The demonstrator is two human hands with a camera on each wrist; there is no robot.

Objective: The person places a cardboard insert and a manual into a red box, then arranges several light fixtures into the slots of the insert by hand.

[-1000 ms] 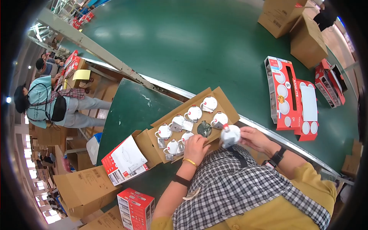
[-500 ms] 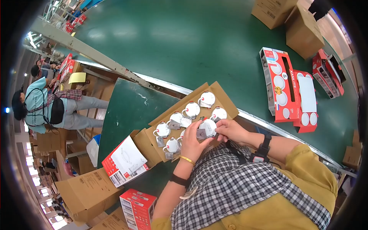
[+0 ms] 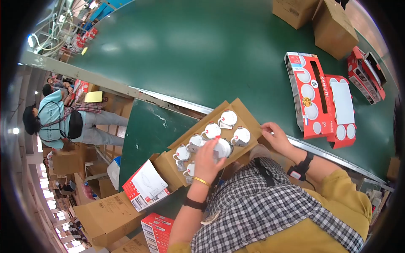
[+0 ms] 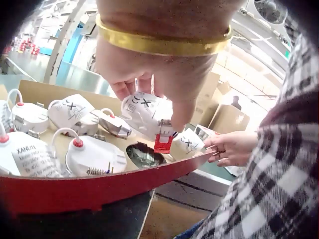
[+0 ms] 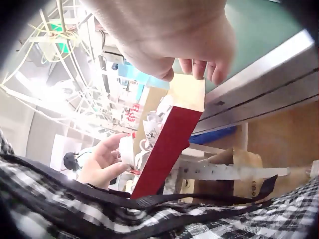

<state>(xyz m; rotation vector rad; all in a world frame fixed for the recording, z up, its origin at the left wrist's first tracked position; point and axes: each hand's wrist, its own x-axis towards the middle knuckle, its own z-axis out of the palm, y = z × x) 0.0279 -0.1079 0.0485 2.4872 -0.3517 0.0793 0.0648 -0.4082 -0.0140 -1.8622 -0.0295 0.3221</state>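
My left hand (image 3: 206, 163) grips a round white lamp (image 3: 222, 148) over the open cardboard tray (image 3: 249, 114). In the left wrist view, a red-tipped spring clip (image 4: 163, 142) shows on that lamp, held between thumb and fingers, above a hole with a clear bag inside (image 4: 144, 155). Several white lamps (image 3: 212, 130) with looped cables lie in the tray. My right hand (image 3: 276, 138) is at the tray's right end, fingers bent loosely and holding nothing; in the right wrist view its fingers (image 5: 198, 68) reach the tray's end edge (image 5: 192, 92).
A printed sheet (image 3: 147, 182) lies on the tray's left flap beside a brown carton (image 3: 105, 215). Red printed boxes (image 3: 310, 97) and brown cartons (image 3: 335, 31) stand on the green table (image 3: 190, 50). A person in a light blue shirt (image 3: 52, 122) stands at the left.
The lamp came between both hands over the tray, then my right hand let go and moved right to the tray's end. My left hand now holds the lamp alone.
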